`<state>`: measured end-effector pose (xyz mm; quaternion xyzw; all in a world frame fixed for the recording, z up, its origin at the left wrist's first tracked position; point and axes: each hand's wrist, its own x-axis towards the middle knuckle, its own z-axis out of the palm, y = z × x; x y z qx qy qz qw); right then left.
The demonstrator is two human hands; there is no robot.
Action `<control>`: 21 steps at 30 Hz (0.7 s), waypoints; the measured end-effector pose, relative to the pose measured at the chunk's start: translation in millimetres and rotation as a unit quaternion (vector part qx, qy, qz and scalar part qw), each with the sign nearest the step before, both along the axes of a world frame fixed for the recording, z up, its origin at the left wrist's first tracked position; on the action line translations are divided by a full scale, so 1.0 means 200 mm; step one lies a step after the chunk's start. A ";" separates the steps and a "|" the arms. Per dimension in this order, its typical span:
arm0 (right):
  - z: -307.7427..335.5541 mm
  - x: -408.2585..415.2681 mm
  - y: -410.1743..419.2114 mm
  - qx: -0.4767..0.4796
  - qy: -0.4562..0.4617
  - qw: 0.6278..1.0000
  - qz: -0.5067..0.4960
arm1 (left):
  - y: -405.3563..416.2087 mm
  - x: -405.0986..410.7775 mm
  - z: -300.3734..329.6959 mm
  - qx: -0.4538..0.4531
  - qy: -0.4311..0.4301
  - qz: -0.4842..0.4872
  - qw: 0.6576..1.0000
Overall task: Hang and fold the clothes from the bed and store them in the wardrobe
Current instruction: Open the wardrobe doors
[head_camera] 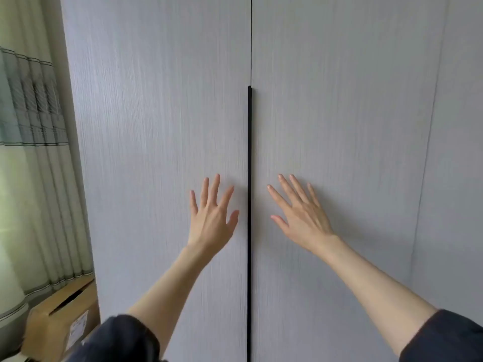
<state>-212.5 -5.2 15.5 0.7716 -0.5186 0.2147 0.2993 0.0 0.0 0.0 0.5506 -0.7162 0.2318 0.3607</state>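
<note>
A pale grey wardrobe fills the view, its left door [162, 126] and right door [339, 126] shut and meeting at a long black vertical handle strip [249, 158]. My left hand [211, 218] lies flat against the left door just beside the strip, fingers spread and straight. On the right door, my right hand [303, 218] is spread the same way, a little off the strip. Neither hand holds anything. No clothes or bed are in view.
A pleated curtain [34, 152] hangs at the left of the wardrobe. A cardboard box [60, 320] with a white label sits on the floor at the wardrobe's lower left corner. Another grey panel [457, 178] continues to the right.
</note>
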 end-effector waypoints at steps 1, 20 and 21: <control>-0.05 0.01 0.01 -0.002 0.001 1.000 -0.005 | 0.01 -0.02 -0.05 0.015 0.032 -0.001 0.999; -0.43 -0.09 -0.11 -0.025 0.006 0.999 -0.034 | -0.13 -0.34 -0.27 -0.008 0.211 0.024 0.977; -0.42 -0.09 -0.11 -0.014 0.008 0.999 -0.033 | -0.12 -0.34 -0.26 -0.011 0.221 0.014 0.975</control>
